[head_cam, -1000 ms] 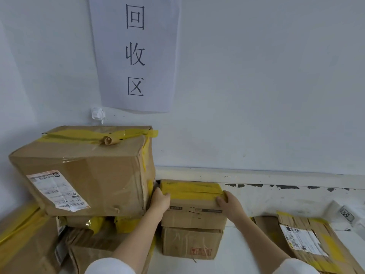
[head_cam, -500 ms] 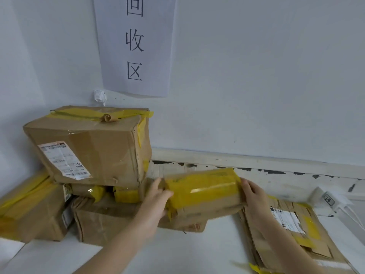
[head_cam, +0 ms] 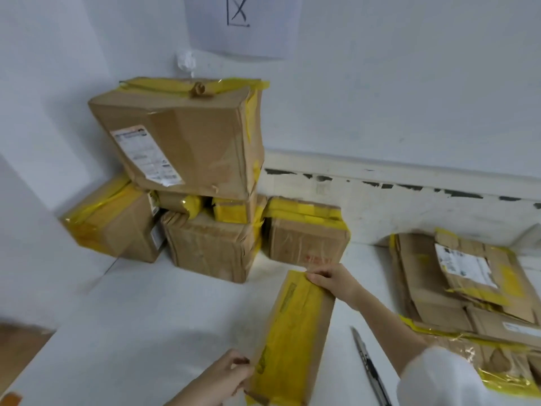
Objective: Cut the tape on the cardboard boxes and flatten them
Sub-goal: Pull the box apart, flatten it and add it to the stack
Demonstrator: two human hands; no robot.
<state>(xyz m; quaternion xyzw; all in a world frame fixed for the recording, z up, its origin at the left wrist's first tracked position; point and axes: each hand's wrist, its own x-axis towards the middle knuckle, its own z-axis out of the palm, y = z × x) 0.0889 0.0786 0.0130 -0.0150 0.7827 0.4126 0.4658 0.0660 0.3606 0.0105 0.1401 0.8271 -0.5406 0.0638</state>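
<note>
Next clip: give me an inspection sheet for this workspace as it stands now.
Surface: white table, bare patch near the person.
Job's things: long box wrapped in yellow tape, held at both ends; utility knife lying beside it; stacked taped boxes; flattened cardboard at right.
Clutter: crumpled paper wad on wall.
Grip: left hand holds near end; right hand holds far end.
Cables: nothing seen.
Surroundings: white wall, paper sign.

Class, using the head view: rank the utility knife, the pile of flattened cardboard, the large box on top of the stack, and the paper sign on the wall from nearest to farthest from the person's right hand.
From the right hand:
1. Utility knife, lying on the table just right of the held box.
2. Pile of flattened cardboard, far right on the table.
3. Large box on top of the stack, back left.
4. Paper sign, high on the wall.
</note>
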